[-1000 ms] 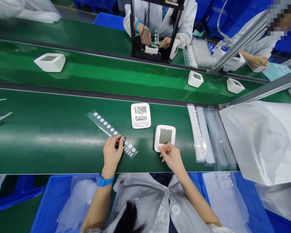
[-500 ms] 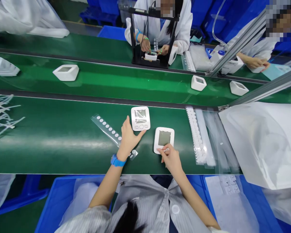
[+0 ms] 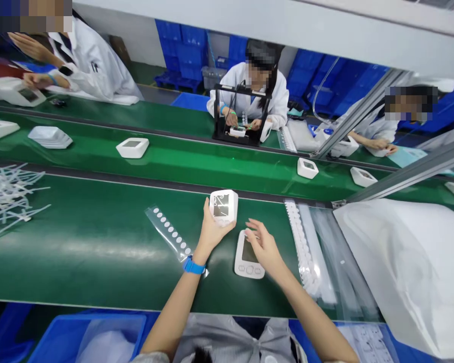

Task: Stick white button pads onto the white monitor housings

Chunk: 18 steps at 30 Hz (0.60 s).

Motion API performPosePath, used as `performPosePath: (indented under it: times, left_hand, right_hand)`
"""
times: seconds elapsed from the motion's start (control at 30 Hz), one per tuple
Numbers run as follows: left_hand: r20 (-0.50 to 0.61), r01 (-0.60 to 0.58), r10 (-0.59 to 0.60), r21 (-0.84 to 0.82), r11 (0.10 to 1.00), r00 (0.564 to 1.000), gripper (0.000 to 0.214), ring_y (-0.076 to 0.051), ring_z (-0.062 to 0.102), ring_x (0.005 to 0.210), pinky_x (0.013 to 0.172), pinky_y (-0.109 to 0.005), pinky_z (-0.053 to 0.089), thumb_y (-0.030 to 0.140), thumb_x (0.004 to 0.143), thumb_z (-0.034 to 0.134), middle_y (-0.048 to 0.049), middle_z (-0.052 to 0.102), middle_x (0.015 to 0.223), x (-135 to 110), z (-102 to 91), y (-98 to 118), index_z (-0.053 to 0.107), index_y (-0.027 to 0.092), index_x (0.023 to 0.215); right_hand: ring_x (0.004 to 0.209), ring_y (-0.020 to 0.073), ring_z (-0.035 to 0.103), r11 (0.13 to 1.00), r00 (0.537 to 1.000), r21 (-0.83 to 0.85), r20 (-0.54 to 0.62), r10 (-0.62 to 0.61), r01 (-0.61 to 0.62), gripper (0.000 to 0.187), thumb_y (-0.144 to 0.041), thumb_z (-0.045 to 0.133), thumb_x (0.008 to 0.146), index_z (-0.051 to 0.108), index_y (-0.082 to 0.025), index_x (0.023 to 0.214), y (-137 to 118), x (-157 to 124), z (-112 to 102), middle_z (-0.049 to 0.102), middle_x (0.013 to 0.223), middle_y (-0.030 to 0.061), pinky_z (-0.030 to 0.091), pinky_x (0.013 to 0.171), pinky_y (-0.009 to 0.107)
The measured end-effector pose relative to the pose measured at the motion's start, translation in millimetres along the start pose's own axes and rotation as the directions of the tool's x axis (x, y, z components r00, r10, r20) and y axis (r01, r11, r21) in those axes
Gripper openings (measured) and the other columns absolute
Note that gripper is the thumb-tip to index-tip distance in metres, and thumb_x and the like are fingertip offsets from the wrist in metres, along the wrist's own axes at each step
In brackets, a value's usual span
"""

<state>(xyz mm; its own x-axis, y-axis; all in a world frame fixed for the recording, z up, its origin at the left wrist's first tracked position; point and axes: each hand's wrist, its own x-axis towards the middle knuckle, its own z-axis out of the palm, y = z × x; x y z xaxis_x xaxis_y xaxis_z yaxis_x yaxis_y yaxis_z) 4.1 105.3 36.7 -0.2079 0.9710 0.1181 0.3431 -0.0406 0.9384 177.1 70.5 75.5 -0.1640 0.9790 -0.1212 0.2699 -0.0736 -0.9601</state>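
Note:
My left hand (image 3: 214, 228), with a blue band at the wrist, grips a white blood pressure monitor (image 3: 230, 206) by its left side and lower edge. This monitor is tilted so its right side shows, and its screen carries a shiny film with white marks. A second white blood pressure monitor (image 3: 249, 269) lies face up on the green bench, nearer me. Over its screen and upper right part hovers my right hand (image 3: 265, 246), fingers apart and holding nothing I can see. Left of my left wrist lies a clear strip of round white stickers (image 3: 172, 232).
Sticker strips and clear film (image 3: 306, 247) lie at right, beside a large white bag (image 3: 397, 262). White ties (image 3: 11, 196) pile up at left. Beyond runs a green conveyor (image 3: 196, 161) with several white monitors; co-workers sit behind it. A metal post (image 3: 357, 118) slants at right.
The view has tilted up. My left hand has closed on the far monitor and tilted it. My right hand has moved from the near monitor's lower edge to above its screen, fingers spread.

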Motion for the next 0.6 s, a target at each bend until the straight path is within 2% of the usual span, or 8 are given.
performPosePath:
  times: [0.07, 0.13, 0.2, 0.27, 0.37, 0.47, 0.53, 0.6]
  left_hand:
    - [0.047, -0.051, 0.056, -0.097, 0.994, 0.997, 0.113, -0.033, 0.037, 0.136, 0.109, -0.047, 0.034, 0.035, 0.067, 0.078, -0.0215, 0.028, 0.150, -4, 2.9, 17, 0.004, 0.019, 0.150]
    - [0.085, -0.117, 0.127, -0.107, 0.987, 0.988, 0.112, -0.033, 0.028, 0.141, 0.112, -0.048, 0.030, 0.033, 0.069, 0.076, -0.0202, 0.021, 0.154, -8, 5.1, 35, 0.001, 0.021, 0.151]
    - [0.119, -0.155, 0.163, -0.074, 0.985, 0.979, 0.111, -0.032, 0.020, 0.144, 0.114, -0.048, 0.028, 0.035, 0.073, 0.074, -0.0179, 0.014, 0.157, -11, 1.9, 48, -0.004, 0.024, 0.151]
    - [0.132, -0.172, 0.173, -0.020, 0.985, 0.976, 0.112, -0.032, 0.017, 0.146, 0.114, -0.048, 0.028, 0.039, 0.075, 0.073, -0.0156, 0.008, 0.159, -11, -10.8, 50, -0.008, 0.026, 0.151]
    - [0.025, -0.141, 0.138, 0.203, 0.969, 0.990, 0.098, -0.032, 0.014, 0.146, 0.115, -0.052, 0.023, 0.043, 0.081, 0.065, -0.0133, 0.010, 0.160, -13, -48.0, 22, 0.000, 0.026, 0.152]
    - [-0.220, 0.076, 0.037, 0.483, 0.872, 0.975, 0.083, -0.040, 0.018, 0.143, 0.112, -0.060, 0.021, 0.052, 0.081, 0.055, -0.0183, 0.020, 0.156, -32, -89.8, -33, 0.024, 0.018, 0.149]
    - [-0.328, 0.273, -0.101, 0.537, 0.798, 0.939, 0.098, -0.050, 0.023, 0.139, 0.106, -0.069, 0.024, 0.061, 0.070, 0.058, -0.0219, 0.027, 0.153, -53, -108.0, -68, 0.025, 0.014, 0.149]
    - [-0.330, 0.340, -0.181, 0.529, 0.778, 0.926, 0.106, -0.052, 0.028, 0.136, 0.102, -0.069, 0.030, 0.059, 0.058, 0.065, -0.0137, 0.033, 0.153, -75, -114.6, -92, 0.025, 0.026, 0.150]
  right_hand:
    - [0.117, 0.0219, 0.058, 0.996, 0.998, 0.085, 0.049, -0.040, 0.036, 0.048, -0.051, 0.048, 0.091, 0.043, -0.027, 0.133, -9, 23, 3, 0.057, 0.132, 0.0086, 0.051, 0.095, 0.040]
    - [0.124, 0.0203, 0.053, 0.982, 0.996, 0.175, 0.038, -0.081, 0.073, 0.047, -0.051, 0.046, 0.092, 0.043, -0.029, 0.134, -19, 40, 6, 0.056, 0.134, 0.0055, 0.047, 0.101, 0.038]
    - [0.121, 0.0208, 0.055, 0.958, 0.997, 0.284, 0.040, -0.062, 0.048, 0.045, -0.052, 0.046, 0.091, 0.047, -0.029, 0.131, -29, 55, 5, 0.058, 0.131, 0.0047, 0.050, 0.097, 0.036]
    - [0.107, 0.0229, 0.064, 0.914, 0.993, 0.402, 0.121, 0.008, -0.056, 0.045, -0.052, 0.049, 0.090, 0.050, -0.027, 0.128, -37, 72, -4, 0.064, 0.122, 0.0065, 0.056, 0.084, 0.036]
    - [0.090, 0.0240, 0.069, 0.859, 0.986, 0.497, 0.157, 0.051, -0.123, 0.040, -0.048, 0.055, 0.087, 0.058, -0.021, 0.117, -40, 116, -30, 0.070, 0.109, 0.0094, 0.058, 0.071, 0.036]
    - [0.086, 0.0248, 0.069, 0.888, 1.000, 0.459, 0.008, 0.022, -0.024, 0.035, -0.046, 0.054, 0.088, 0.062, -0.017, 0.106, -33, 190, -64, 0.072, 0.100, 0.0117, 0.058, 0.070, 0.039]
    - [0.080, 0.0244, 0.070, 0.959, 0.977, 0.277, -0.215, 0.003, 0.058, 0.031, -0.041, 0.050, 0.090, 0.062, -0.014, 0.101, -24, 252, -89, 0.073, 0.091, 0.0127, 0.058, 0.067, 0.039]
    - [0.072, 0.0209, 0.069, 0.992, 0.852, -0.113, -0.513, -0.102, 0.051, 0.028, -0.033, 0.044, 0.094, 0.062, -0.012, 0.097, -17, 314, -112, 0.072, 0.082, 0.0110, 0.057, 0.063, 0.036]
